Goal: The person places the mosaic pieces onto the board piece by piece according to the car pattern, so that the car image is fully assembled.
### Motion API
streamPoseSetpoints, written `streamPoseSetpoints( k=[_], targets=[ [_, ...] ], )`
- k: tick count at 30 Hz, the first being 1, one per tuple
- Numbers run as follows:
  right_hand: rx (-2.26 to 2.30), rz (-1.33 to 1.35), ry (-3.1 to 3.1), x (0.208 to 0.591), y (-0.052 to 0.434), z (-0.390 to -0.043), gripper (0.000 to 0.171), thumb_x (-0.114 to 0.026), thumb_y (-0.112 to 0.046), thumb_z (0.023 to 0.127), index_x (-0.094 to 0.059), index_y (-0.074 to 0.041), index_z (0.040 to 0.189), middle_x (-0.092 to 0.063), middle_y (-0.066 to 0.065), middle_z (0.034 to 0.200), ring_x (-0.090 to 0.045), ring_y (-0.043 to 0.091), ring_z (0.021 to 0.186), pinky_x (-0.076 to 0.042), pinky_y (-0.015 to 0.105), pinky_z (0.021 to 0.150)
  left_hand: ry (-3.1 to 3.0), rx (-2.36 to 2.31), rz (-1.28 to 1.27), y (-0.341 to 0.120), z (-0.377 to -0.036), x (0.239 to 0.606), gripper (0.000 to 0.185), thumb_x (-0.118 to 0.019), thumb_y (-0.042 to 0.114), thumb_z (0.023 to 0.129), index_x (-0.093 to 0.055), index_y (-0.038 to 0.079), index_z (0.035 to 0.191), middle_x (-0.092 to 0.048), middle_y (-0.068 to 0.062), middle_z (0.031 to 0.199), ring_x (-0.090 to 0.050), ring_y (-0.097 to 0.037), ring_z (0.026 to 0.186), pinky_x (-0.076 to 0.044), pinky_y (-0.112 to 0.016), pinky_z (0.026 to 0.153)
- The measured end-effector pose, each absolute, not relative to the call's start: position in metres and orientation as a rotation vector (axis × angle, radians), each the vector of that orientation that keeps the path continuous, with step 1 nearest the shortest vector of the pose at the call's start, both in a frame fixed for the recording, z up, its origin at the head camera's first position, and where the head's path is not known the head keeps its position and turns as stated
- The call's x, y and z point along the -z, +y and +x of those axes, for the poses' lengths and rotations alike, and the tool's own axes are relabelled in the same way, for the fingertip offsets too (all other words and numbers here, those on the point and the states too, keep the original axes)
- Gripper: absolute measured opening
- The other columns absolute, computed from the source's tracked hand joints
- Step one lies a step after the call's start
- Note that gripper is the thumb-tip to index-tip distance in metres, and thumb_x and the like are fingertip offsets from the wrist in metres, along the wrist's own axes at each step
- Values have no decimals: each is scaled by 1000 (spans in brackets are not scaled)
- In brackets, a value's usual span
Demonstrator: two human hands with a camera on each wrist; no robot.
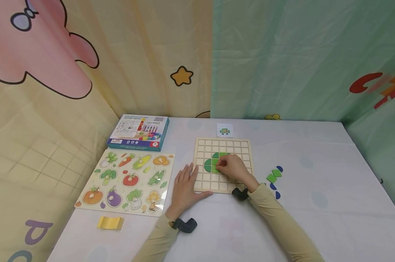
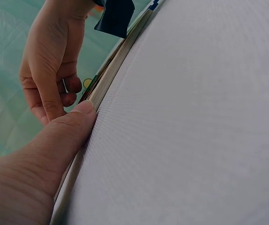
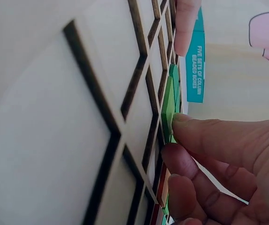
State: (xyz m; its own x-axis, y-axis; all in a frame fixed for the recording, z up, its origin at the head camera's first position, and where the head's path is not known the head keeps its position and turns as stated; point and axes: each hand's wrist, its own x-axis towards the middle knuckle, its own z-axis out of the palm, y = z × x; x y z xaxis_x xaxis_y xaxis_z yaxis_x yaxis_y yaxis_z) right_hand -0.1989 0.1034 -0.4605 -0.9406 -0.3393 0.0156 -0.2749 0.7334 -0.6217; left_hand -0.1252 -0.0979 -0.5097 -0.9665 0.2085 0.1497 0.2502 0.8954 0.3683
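A wooden grid board (image 1: 200, 145) lies on the white table, with green pieces (image 1: 209, 165) set in its middle squares. My right hand (image 1: 230, 168) rests on the board, its fingers curled onto a green piece (image 3: 168, 108) that sits in the grid (image 3: 96, 140); thumb and fingertips (image 3: 186, 126) press its edge. My left hand (image 1: 185, 186) lies flat on the table at the board's left edge, thumb (image 2: 73, 123) against the board's rim (image 2: 113, 70). The right hand (image 2: 49, 70) shows beyond it in the left wrist view.
Loose green and blue pieces (image 1: 274, 176) lie right of the board. A small pattern card (image 1: 225, 130) sits behind it. A vegetable peg puzzle (image 1: 128, 181), a teal toy box (image 1: 139, 132) and a yellow folded piece (image 1: 110, 222) are on the left. Curtains surround the table.
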Motion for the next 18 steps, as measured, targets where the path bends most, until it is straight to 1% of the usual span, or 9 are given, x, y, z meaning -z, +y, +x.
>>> streamPoseSetpoints(
  k=[7,10,14,18],
  targets=[
    [958,-507,2813,458,106,-198,8,-71,-19,81,-68,-15,74,-62,-5,69,-54,8,64,-45,25,61,-2949,590,-363,-98,-126,510,106,-56,77,67,-27,13,147,-22,-8,153,-14,-25,142,-12,-43,115],
    [956,-550,2795,456,111,-196,9,-71,-21,81,-68,-16,74,-62,-6,69,-53,8,64,-45,25,61,-2953,595,-363,-98,-126,510,106,-56,77,67,-26,13,147,-22,-8,153,-13,-24,142,-12,-42,115],
    [971,-602,2764,451,123,-192,10,-70,-23,82,-68,-15,77,-62,-7,71,-53,8,65,-45,25,62,-2955,591,-362,-98,-126,510,106,-56,77,67,-26,13,147,-21,-8,153,-13,-24,142,-11,-42,115],
    [989,-601,2755,444,142,-187,10,-69,-24,83,-69,-14,82,-61,-6,72,-50,11,65,-42,26,60,-2946,602,-359,-97,-126,510,106,-58,76,67,-27,12,146,-22,-8,153,-13,-25,142,-11,-43,115]
  ],
)
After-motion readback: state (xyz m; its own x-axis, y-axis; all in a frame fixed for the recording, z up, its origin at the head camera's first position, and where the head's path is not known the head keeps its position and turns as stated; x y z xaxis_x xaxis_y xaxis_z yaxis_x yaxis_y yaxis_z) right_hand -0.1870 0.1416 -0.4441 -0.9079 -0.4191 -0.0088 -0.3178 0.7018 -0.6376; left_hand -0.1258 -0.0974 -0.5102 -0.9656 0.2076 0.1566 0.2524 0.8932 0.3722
